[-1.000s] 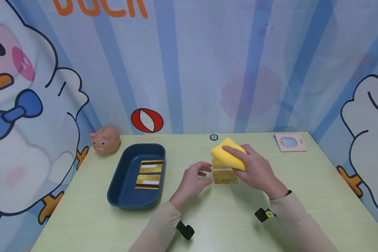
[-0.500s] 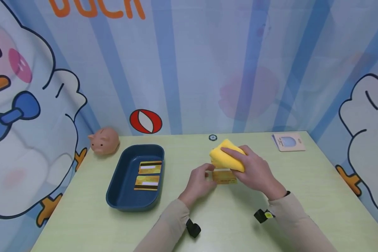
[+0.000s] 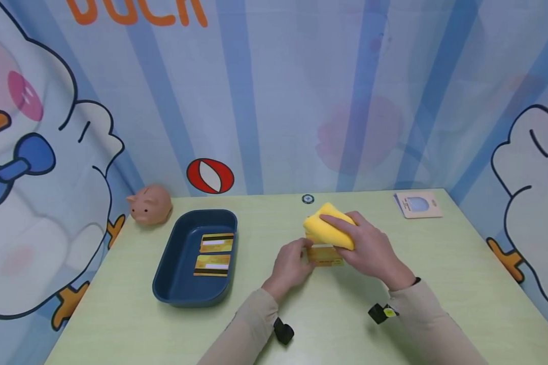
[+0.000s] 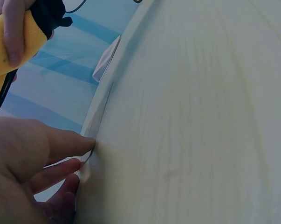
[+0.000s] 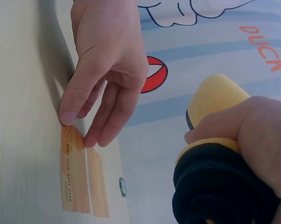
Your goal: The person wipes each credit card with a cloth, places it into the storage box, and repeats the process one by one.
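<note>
My right hand [image 3: 372, 248] grips a folded yellow cloth [image 3: 327, 226] with a black underside, held just above two gold bank cards that lie flat on the table. The nearer bank card [image 3: 325, 256] shows below the cloth; the farther bank card [image 5: 100, 184] is mostly hidden in the head view but visible in the right wrist view. My left hand [image 3: 289, 266] pinches the left end of the nearer card, thumb at its near corner and fingertips at the far one. A dark blue tray [image 3: 175, 274] on the left holds two gold cards [image 3: 216, 243], magnetic stripes up.
A pink piggy bank [image 3: 149, 205] stands behind the tray at the table's back left. Near the back edge lies a small round dark token [image 3: 308, 198]. A pale pink booklet [image 3: 418, 204] lies at the back right. A striped duck-print curtain [image 3: 283, 101] hangs behind the table.
My left hand has moved right and its fingers have come onto the left end of the nearer card. The right hand with the cloth has barely moved.
</note>
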A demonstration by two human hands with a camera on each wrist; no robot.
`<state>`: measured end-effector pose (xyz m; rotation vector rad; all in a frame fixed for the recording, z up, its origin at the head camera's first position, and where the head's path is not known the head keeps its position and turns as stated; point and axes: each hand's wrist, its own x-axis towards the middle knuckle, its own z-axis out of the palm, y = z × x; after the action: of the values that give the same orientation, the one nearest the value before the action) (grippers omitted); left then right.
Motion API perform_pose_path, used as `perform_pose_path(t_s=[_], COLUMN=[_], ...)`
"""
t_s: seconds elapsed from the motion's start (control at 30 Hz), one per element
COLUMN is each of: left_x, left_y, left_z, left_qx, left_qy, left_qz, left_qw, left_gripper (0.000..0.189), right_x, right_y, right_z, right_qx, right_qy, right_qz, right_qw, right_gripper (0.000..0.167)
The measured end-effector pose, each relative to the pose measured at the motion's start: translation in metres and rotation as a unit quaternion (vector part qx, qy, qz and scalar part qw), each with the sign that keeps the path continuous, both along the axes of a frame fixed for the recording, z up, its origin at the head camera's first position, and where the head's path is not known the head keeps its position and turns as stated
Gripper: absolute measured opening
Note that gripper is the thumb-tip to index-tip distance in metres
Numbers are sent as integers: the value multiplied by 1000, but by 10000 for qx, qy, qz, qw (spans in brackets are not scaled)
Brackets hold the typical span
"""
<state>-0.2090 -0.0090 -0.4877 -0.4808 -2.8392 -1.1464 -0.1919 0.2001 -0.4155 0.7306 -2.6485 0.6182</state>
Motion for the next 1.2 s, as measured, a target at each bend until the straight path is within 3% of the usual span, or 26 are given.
perform_pose_path(t_s=[0.23,0.5,0.87,1.2], left_x=[-1,0,-6,-4], left_y=[-1,-2,-5,-4], left_z=[2,6,3,6], left_qx=[-69,-427,-276,-271], left_qy=[-122,-369,-687,-439], left_qz=[-60,-386,-458,-605], left_qw=[9999,9977,9962,9968], left_gripper=[47,54,55,47], right_x=[-1,0,-1,-3], right_y=[-1,-3,-7,-11], right_z=[0,1,1,0], right_qx=[14,-3,36,-1], right_qy=[-42,-30,-68,3], right_qz=[31,79,97,187], right_qw=[10000,10000,9999,9998], right_gripper=[69,71,70,70])
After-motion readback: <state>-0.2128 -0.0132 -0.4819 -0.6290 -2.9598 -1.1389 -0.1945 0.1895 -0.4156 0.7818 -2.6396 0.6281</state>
